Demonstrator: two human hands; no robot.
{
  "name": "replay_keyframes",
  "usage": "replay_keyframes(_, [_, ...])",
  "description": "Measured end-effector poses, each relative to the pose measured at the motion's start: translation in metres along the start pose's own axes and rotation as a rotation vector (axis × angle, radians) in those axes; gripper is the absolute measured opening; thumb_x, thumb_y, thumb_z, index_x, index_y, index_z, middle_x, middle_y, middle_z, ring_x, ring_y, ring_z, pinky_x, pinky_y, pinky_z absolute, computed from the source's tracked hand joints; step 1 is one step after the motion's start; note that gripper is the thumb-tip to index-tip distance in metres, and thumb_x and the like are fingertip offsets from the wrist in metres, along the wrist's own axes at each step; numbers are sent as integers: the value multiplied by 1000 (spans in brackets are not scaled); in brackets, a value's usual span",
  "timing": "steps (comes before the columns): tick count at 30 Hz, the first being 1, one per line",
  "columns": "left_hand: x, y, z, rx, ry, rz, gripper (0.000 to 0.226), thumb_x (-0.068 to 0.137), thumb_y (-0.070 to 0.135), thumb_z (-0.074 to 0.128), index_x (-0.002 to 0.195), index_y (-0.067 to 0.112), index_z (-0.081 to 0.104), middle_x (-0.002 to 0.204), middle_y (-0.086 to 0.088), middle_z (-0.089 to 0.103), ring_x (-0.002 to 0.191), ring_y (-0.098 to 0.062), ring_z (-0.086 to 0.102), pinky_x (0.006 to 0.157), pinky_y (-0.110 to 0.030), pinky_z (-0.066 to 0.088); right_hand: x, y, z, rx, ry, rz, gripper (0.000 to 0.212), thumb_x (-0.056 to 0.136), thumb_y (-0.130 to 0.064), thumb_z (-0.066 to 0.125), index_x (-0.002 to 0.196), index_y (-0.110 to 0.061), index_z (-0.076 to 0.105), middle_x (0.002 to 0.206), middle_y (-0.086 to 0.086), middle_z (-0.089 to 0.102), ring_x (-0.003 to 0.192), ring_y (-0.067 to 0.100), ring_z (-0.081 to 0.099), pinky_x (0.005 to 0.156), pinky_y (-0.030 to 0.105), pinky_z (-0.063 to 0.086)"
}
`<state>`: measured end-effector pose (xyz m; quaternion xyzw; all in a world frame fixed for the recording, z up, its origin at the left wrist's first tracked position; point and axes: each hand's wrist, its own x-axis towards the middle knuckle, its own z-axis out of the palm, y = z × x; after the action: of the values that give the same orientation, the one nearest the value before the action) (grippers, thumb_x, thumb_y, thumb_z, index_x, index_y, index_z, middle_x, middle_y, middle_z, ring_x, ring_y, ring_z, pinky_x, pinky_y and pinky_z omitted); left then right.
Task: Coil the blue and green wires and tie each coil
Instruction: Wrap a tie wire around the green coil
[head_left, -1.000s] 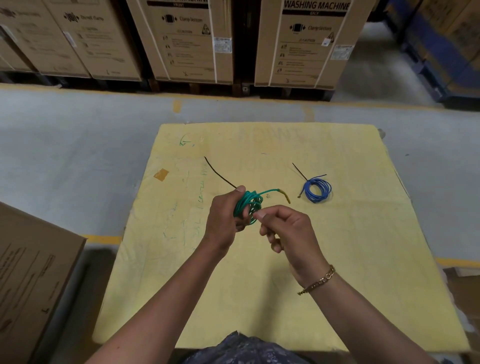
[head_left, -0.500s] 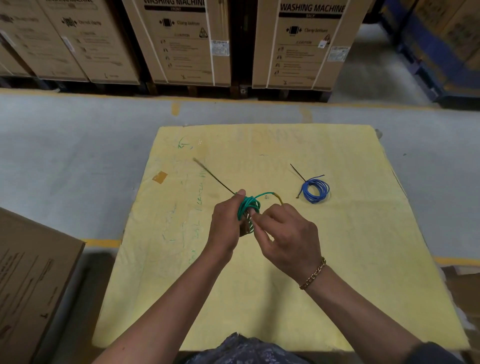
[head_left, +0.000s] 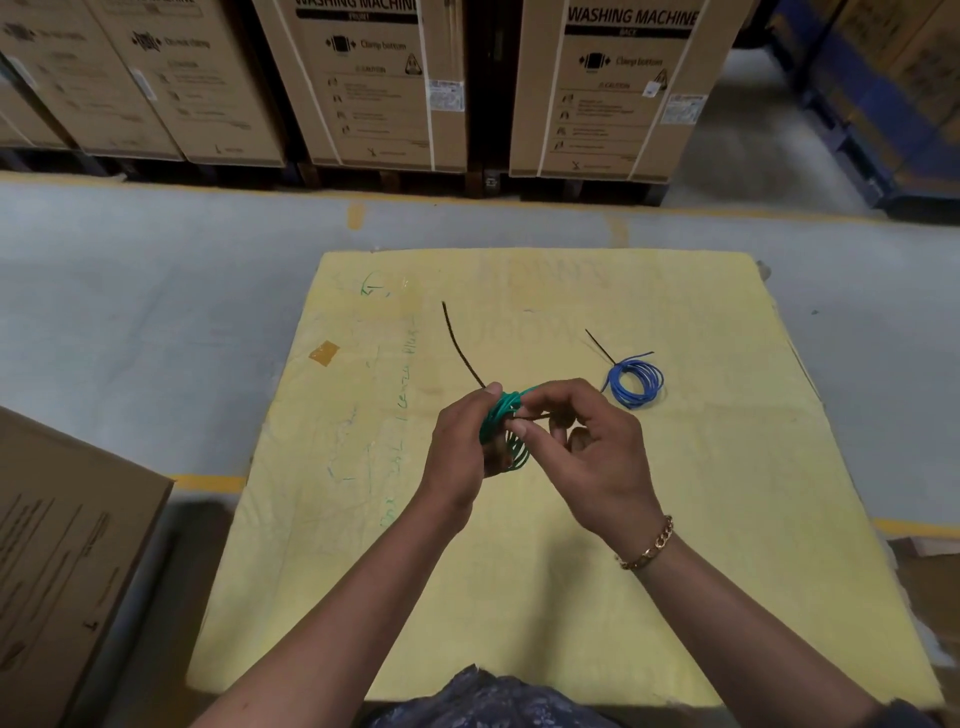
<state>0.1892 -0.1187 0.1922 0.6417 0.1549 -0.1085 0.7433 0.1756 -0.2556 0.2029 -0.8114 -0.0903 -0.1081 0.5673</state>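
Observation:
My left hand (head_left: 460, 452) pinches a green wire coil (head_left: 503, 415) held above the yellow table top (head_left: 727, 519). A thin black tie (head_left: 460, 348) runs from the coil up and to the left, past my left thumb. My right hand (head_left: 587, 457) grips the tie's other end, a short dark strand across the coil's right side. The lower loops of the green coil hang between both hands. A blue wire coil (head_left: 636, 384) lies flat on the table to the right, with a black tie around it and its tail sticking up-left.
A brown tape patch (head_left: 324, 352) and green pen marks sit on the table's left part. A cardboard box (head_left: 62, 551) stands at the lower left. Large washing-machine cartons (head_left: 379, 83) line the far side across a grey floor.
My right hand has moved up against the coil and taken hold of the tie end. The green wire's free yellow-tipped end no longer sticks out. The black tie's long end has swung more upright.

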Motion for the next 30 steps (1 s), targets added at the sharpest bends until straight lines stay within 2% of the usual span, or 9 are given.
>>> replay_keyframes(5, [-1,4,2,35,28,66,28,104,32,48,82,16,53,70,-1,46,54,-12,38,57,-27,39,-5,8,-2,-30,50,8,15,83,-9,79,90,-22,75,85,-14,72,58,11,52,57,14,39])
replay_keyframes(8, [-1,3,1,90,-12,99,35,105,31,48,86,2,50,69,-2,48,53,-11,38,56,-28,36,-12,10,-3,-149,20,-77,11,82,-13,78,91,-20,76,84,-10,71,57,15,52,58,17,40])
replay_keyframes(13, [-2,3,-1,166,-119,135,35,105,31,47,73,16,49,71,-12,42,57,-16,34,53,-26,31,-6,4,-7,2,-110,-18,13,82,-16,76,93,-22,77,84,-9,69,60,12,51,52,22,41])
replay_keyframes(15, [-5,4,-3,200,-173,138,38,105,26,43,68,22,53,64,1,41,56,-13,34,51,-23,30,0,0,-10,-51,-118,-82,11,82,-14,76,91,-20,77,80,-8,67,58,12,49,54,19,39])
replay_keyframes(18, [-10,5,-6,210,-262,113,32,97,32,40,86,24,68,63,14,57,59,-3,50,51,-15,39,12,-3,-14,-194,-94,-161,7,83,-15,75,88,-20,76,76,-13,65,60,9,48,58,14,36])
replay_keyframes(21, [-12,4,-10,199,-352,91,27,84,32,41,84,33,67,63,11,54,54,-6,46,50,-19,38,26,-7,-16,-236,-126,16,4,83,-29,75,84,-25,76,74,-18,69,67,3,54,62,16,38])
replay_keyframes(25, [-11,4,-13,207,-384,91,15,82,24,51,67,20,49,54,7,33,45,-9,26,47,-21,23,37,-18,-21,50,-388,252,5,85,-23,76,81,-20,78,80,-4,76,68,2,60,65,29,49])
replay_keyframes(28, [-12,7,-15,79,-459,12,14,80,21,45,71,11,43,47,10,41,37,-4,27,52,-27,20,47,-9,-31,323,-234,410,20,95,-13,58,86,-11,76,83,1,73,66,9,54,59,27,39])
replay_keyframes(30, [-12,7,-18,1,-525,-33,16,81,21,41,73,8,45,44,7,43,35,-4,24,56,-33,23,51,1,-33,320,-220,563,23,96,-16,54,94,-14,77,92,4,73,70,14,49,59,27,35])
